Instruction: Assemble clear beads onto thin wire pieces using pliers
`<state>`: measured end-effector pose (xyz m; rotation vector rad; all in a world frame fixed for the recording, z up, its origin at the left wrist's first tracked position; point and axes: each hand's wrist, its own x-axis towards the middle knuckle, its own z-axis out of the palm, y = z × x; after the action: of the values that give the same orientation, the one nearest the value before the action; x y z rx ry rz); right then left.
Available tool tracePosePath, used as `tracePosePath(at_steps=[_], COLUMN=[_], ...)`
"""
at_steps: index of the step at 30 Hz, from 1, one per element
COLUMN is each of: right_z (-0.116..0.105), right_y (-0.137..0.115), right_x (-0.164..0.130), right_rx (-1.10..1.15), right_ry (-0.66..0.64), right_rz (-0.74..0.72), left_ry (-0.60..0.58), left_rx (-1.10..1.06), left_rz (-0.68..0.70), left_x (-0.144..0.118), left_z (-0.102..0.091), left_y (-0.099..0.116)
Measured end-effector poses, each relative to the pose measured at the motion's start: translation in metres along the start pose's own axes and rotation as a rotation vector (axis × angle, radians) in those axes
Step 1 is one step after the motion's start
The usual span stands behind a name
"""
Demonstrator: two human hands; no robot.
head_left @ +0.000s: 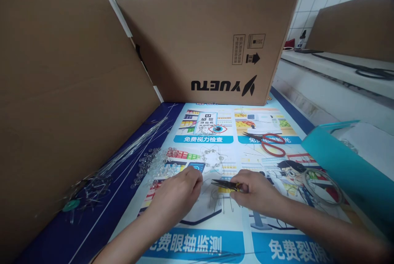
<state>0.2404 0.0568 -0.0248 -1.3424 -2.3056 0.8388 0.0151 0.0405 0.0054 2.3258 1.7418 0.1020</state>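
Right hand [257,192] grips small pliers [224,183], tips pointing left; left hand [180,192] pinches thin wire [215,198] beside them; cardboard walls [212,38] close left and far edges; scissors [272,143] lie far right; beads [154,163] left.

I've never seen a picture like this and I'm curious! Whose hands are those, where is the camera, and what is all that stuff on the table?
The camera sits on a person's head and looks down, so you see that person's own two hands. The left hand pinches something too small to make out. The right hand holds small pliers with dark tips. They work on a colourful poster that covers the table. Near the left hand lies a heap of clear beads, with a bundle of thin wires beside it. Further back is a little ring of beads and red scissors. A turquoise bag lies on the right. Big cardboard boxes stand around like walls.
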Motion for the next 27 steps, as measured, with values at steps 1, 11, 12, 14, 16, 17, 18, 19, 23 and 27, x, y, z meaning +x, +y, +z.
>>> tracePosePath(at_steps=[1, 11, 12, 14, 16, 17, 18, 19, 23, 27], right_z=[0.001, -0.002, -0.003, -0.003, -0.002, -0.002, -0.001, 0.0, -0.001, -0.022], right_y=[0.0, -0.003, -0.003, -0.002, 0.0, 0.001, 0.002, 0.004, 0.009, 0.011], right_x=[0.0, 0.002, 0.002, 0.002, 0.002, 0.002, 0.003, 0.004, 0.007, 0.005], right_rx=[0.019, 0.057, 0.06, 0.067, 0.068, 0.069, 0.072, 0.079, 0.109, -0.006], right_ry=[-0.007, -0.041, -0.05, -0.061, -0.05, -0.04, -0.027, -0.013, 0.013, -0.058], right_rz=[-0.003, -0.04, -0.045, -0.049, -0.045, -0.039, -0.029, -0.016, 0.049, 0.062], left_ry=[0.008, -0.016, -0.029, -0.056, -0.065, -0.058, -0.049, -0.039, -0.028, -0.043], left_rx=[-0.017, -0.217, -0.251, -0.298, -0.308, -0.3, -0.287, -0.271, -0.196, -0.17], left_rz=[-0.001, 0.027, 0.044, 0.065, 0.066, 0.061, 0.055, 0.049, 0.048, 0.084], left_x=[0.0, 0.0, 0.001, 0.003, 0.005, 0.006, 0.006, 0.006, 0.005, 0.006], left_z=[-0.001, 0.0, 0.001, 0.004, 0.006, 0.007, 0.008, 0.009, 0.016, 0.023], left_y=[0.001, 0.004, 0.003, 0.0, -0.002, -0.004, -0.005, -0.006, -0.005, -0.002])
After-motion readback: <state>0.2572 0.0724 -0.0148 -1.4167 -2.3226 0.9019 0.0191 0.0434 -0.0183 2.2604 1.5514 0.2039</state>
